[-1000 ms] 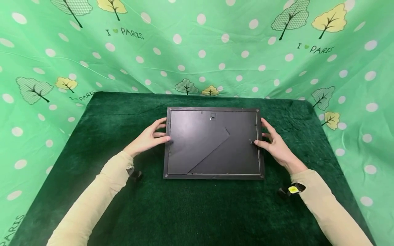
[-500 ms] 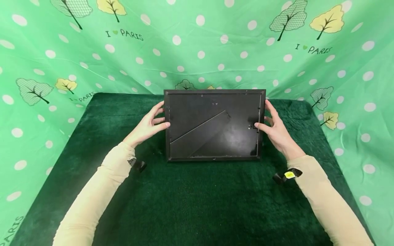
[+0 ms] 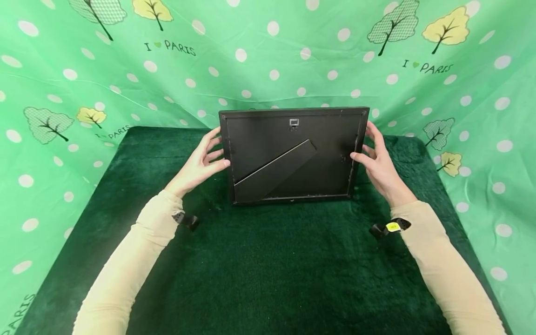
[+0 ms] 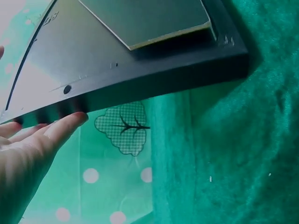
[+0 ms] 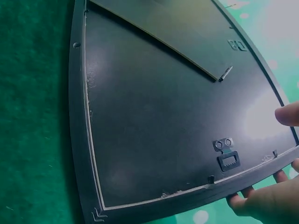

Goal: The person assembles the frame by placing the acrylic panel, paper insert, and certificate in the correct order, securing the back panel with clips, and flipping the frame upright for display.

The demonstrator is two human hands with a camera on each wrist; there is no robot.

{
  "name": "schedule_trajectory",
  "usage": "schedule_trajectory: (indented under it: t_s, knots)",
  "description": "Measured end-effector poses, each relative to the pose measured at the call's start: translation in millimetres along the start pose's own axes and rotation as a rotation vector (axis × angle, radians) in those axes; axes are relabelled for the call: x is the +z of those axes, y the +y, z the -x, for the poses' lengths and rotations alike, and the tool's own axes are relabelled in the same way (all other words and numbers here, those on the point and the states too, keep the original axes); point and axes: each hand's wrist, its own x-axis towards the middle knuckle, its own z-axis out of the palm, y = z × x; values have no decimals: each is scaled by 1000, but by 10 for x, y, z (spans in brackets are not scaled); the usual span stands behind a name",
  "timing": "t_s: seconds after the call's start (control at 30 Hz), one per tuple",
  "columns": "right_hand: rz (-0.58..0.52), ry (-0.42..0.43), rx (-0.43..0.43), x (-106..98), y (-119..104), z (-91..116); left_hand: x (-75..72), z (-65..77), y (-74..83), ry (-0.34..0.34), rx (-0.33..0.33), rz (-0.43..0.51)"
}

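Observation:
A black picture frame [image 3: 293,174] stands tilted up in the head view, its back toward me. Its stand flap [image 3: 276,170] leans a little out from the backing, as the left wrist view also shows. My left hand [image 3: 198,163] grips the left side, thumb at the back edge and fingers along the outer side. On the opposite side my right hand [image 3: 378,163] holds the frame, its thumb over the back edge. Metal hangers [image 5: 226,154] show on the backing. The front is hidden. Whether the lower edge touches the cloth, I cannot tell.
Dark green plush cloth [image 3: 268,270] covers the table. Behind it and at the sides hangs a light green curtain [image 3: 272,51] with white dots and printed trees. A small black device [image 3: 389,228] sits at each wrist.
Both hands have raised the frame's top edge and moved it away from me, so it has turned from lying flatter to steeper. The stand flap has come away from the backing.

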Motion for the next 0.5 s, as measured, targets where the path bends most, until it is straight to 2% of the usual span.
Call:
schedule_trajectory:
  t_s: [0.17,0.27,0.37,0.5]
  knots:
    - [-18,7,-80,-9,-40,-73,-2,-21,47,11,100,63]
    - [-17,23,-100,-11,-53,-95,0,-28,66,2,131,94]
    - [-11,31,-109,-7,-60,-103,-5,-21,69,-5,130,80]
    - [28,58,-132,7,-73,-111,-47,2,71,23,140,-3]
